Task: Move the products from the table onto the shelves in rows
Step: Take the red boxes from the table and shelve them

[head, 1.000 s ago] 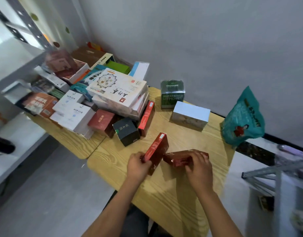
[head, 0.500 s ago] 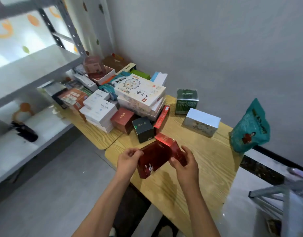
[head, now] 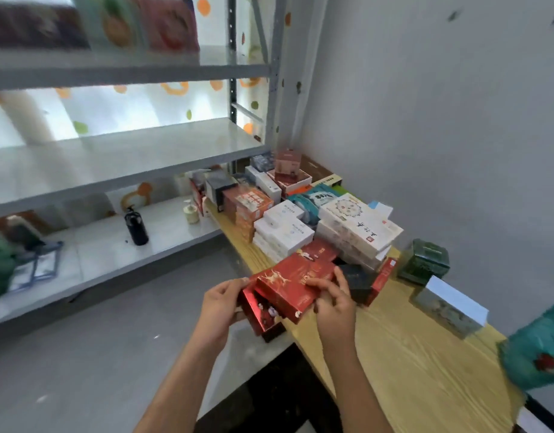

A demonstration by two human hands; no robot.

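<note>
Grey metal shelves [head: 122,157] with flat, smooth boards stand left of the wood-grain table [head: 419,370], whose far end is crowded with stacked rectangular cardboard boxes [head: 357,226], while bare grey floor [head: 82,370] lies open between them. Two glossy red boxes [head: 288,289], one atop the other, are held just off the table's near-left edge. The left hand [head: 219,307] grips their left end with curled fingers, and the right hand [head: 335,304] pinches the upper box's right side.
</note>
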